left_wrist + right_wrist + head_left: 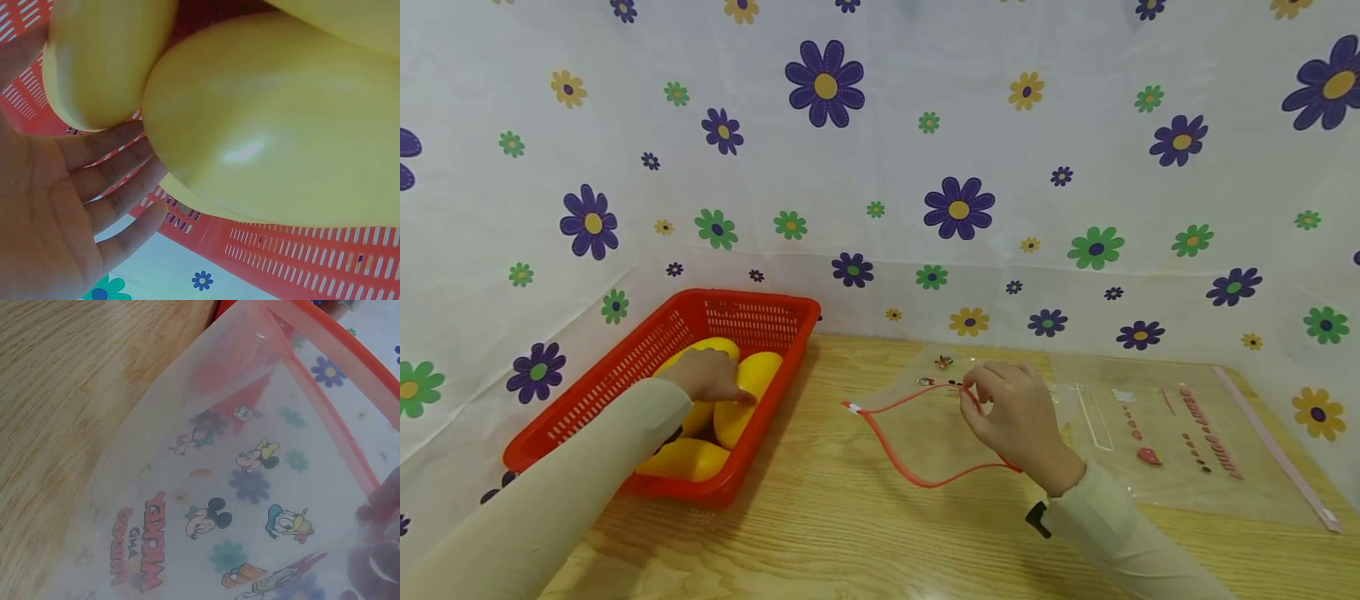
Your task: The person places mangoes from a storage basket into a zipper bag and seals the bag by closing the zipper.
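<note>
Left sleeve (565, 483) is extended over red basket (778, 400), yellow oval piece (760, 375) lying lengthwise along its right side being touched by left hand (703, 375), fingers extended; clear bag (212, 487), rightward, is pinched by right hand (1018, 412).

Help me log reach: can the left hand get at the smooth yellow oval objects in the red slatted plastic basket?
Likely yes: the left hand is inside the basket, fingers beside the yellow objects, and no lid blocks the way.

Your basket (775, 400) sits at ten o'clock on the table (820, 533), fruits (760, 375) inside it; the first bag (925, 425) is just past twelve, the second bag (1195, 442) at two, the curtain (880, 142) behind.
</note>
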`<state>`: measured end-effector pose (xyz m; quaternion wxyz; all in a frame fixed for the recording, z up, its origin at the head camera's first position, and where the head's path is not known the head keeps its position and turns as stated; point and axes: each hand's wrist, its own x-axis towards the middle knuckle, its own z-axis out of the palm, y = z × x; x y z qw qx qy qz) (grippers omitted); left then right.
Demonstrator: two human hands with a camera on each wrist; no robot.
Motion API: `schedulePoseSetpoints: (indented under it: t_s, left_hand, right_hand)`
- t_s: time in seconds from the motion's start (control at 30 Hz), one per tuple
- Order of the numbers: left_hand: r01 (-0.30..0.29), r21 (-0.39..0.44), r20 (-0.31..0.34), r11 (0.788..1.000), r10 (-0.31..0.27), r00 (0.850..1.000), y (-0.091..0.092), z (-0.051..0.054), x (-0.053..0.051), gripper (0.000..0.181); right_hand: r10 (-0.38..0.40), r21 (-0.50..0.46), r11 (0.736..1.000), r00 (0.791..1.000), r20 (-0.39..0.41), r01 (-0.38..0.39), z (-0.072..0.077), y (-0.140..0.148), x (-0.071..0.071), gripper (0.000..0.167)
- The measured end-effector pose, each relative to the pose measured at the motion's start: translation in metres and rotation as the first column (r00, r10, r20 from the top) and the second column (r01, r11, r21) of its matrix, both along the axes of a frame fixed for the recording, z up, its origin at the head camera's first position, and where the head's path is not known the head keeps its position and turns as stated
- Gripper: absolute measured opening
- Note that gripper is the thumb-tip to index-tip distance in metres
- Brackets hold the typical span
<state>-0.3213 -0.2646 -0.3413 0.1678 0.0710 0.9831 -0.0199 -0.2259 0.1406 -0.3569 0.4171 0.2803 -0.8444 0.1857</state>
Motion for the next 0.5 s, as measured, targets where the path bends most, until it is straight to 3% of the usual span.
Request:
schedulePoseSetpoints:
  t_s: [0.27, 0.5]
  left_hand:
    - [0.048, -0.067, -0.071, 0.997, -0.053, 0.996, 0.005, 0.001, 0.001, 0.056]
    - [0.044, -0.05, -0.066, 0.998, -0.048, 0.997, 0.011, 0.001, 0.001, 0.041]
  right_hand:
    - [0.0, -0.002, 1.0, 1.0, -0.002, 0.0, 0.0, 0.0, -0.001, 0.011]
    - [0.002, -0.006, 1.0, 1.0, 0.011, -0.002, 0.0, 0.001, 0.0, 0.01]
